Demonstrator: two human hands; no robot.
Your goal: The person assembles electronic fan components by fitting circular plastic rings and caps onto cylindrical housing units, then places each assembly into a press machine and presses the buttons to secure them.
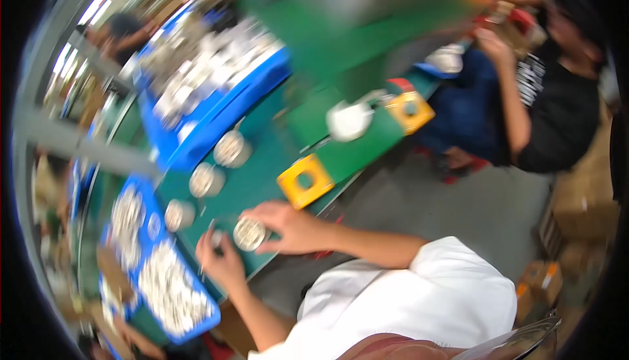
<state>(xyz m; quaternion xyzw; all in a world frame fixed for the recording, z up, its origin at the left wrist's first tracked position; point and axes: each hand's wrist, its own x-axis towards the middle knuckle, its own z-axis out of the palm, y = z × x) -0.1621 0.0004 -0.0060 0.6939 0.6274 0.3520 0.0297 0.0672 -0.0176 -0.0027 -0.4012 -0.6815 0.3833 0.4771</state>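
Note:
My right hand (291, 227) is closed round the side of a round whitish part (250, 233) with a metallic-looking face, just over the table edge. Close to its left, my left hand (223, 262) has its fingers pinched together on something small and pale, too blurred to name. Beyond my hands, several similar round parts stand on the green table (262, 163), among them a near one (179, 215), a middle one (206, 180) and a farther one (232, 148). A yellow block with a round hole (305, 181) lies right of them, near the edge.
Blue trays of small white parts (173, 288) stand at the left, and a large blue bin (226, 114) is behind. Farther right are a white round object (349, 121) and a second yellow block (409, 109). A co-worker (557, 111) sits at the right.

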